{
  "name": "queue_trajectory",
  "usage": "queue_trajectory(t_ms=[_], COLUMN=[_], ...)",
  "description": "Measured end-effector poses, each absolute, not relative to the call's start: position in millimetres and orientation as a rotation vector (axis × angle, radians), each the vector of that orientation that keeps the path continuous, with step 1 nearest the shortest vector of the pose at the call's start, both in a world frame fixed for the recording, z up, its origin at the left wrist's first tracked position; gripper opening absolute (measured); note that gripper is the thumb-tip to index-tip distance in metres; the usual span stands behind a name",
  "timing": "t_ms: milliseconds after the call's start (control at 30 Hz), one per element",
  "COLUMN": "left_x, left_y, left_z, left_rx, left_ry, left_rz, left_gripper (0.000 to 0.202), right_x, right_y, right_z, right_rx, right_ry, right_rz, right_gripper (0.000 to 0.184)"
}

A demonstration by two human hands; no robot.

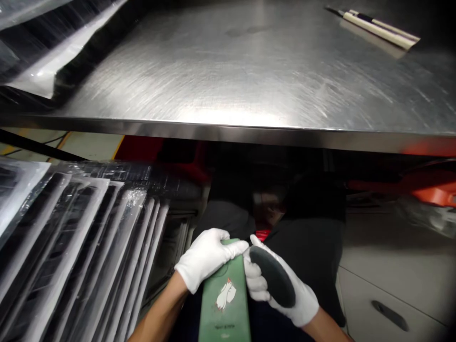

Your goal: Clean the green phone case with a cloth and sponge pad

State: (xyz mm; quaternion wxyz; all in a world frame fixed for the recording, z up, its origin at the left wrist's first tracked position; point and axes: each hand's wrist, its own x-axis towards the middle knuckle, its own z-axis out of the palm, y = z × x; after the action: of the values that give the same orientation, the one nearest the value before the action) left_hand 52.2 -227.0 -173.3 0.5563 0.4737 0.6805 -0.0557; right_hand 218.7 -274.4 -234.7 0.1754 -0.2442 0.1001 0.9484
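Observation:
Both of my hands wear white gloves and are low in the view, below the edge of a steel table [249, 128]. My left hand [204, 256] is wrapped over the top of a green phone-shaped case [224, 299] with a white bird picture on it. My right hand [281, 287] is closed beside the case's right edge and touches it; a dark grey oval pad lies across the back of that hand. My dark-clothed lap is behind the case.
A stack of plastic-wrapped black and white flat parts [71, 247] stands at my left. More wrapped parts [42, 57] lie on the table's far left. A cream and black utility knife [377, 27] lies at the table's far right. A grey drawer [388, 304] with a handle is at lower right.

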Motion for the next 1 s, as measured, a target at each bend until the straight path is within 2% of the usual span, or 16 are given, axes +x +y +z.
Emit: queue_trajectory(t_ms=[233, 467, 1000], left_x=[46, 42, 43], left_y=[-227, -229, -223], left_z=[-188, -194, -189], left_rx=[1.049, 1.053, 1.238], left_ry=[1.592, 1.6, 1.657], left_rz=[-0.03, -0.007, -0.004], left_gripper=[0.056, 0.055, 0.056], right_x=[220, 221, 226], right_y=[-276, -278, -280], right_z=[-234, -233, -244], right_rx=[-0.64, -0.607, -0.494], right_ry=[0.311, 0.296, 0.33], right_rz=[2.735, 2.765, 2.807], right_gripper=[0.044, 0.045, 0.045])
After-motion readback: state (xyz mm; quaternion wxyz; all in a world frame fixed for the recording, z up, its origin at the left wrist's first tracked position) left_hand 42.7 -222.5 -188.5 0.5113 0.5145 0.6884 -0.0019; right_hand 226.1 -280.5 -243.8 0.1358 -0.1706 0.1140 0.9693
